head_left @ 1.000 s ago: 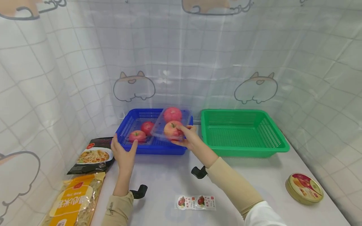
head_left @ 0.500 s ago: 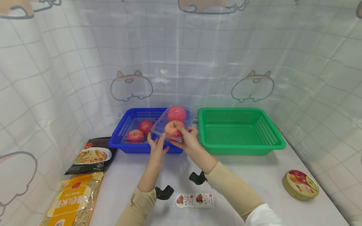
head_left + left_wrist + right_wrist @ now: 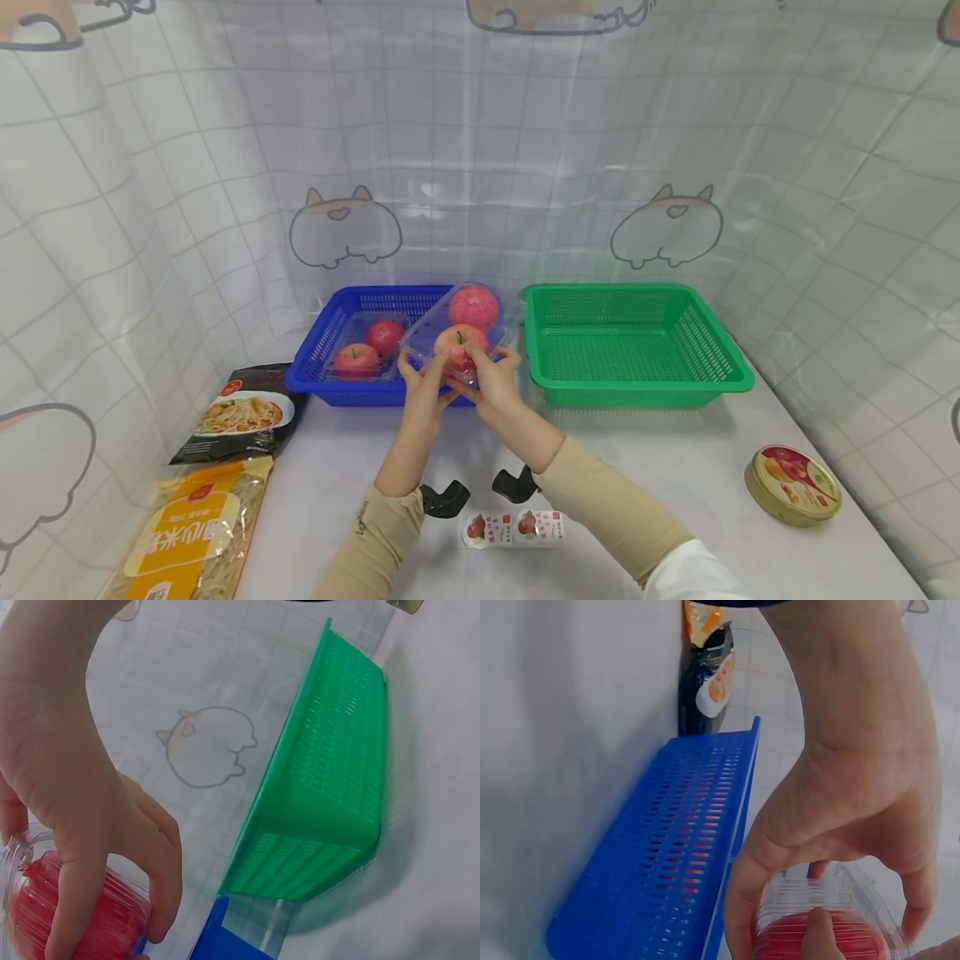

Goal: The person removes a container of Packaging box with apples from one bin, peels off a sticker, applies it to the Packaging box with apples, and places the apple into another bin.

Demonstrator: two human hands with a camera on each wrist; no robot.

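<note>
A clear plastic box [image 3: 424, 333] holds two red apples, a front apple [image 3: 459, 340] with its stem up and a back apple [image 3: 474, 307]. My left hand [image 3: 423, 392] grips the box's near left corner, and my right hand [image 3: 498, 385] grips its near right corner, thumb over the front apple. Tilted, the box is held over the right part of the blue basket [image 3: 300, 379]. In the left wrist view, red apple skin [image 3: 112, 915] shows through the plastic between the fingers. The right wrist view shows fingers of both hands around the box's ribbed end [image 3: 802, 894].
Inside the blue basket sits another clear box with two apples [image 3: 356, 360]. To its right stands a green basket [image 3: 641, 392]. Noodle packs, one black [image 3: 243, 417] and one yellow [image 3: 187, 533], lie left. A round tin [image 3: 793, 486] is at right; apple stickers [image 3: 512, 529] lie in front.
My left hand has moved right from the blue basket's left edge to the lifted box and now grips it. The box has shifted slightly right, with my right hand holding it throughout.
</note>
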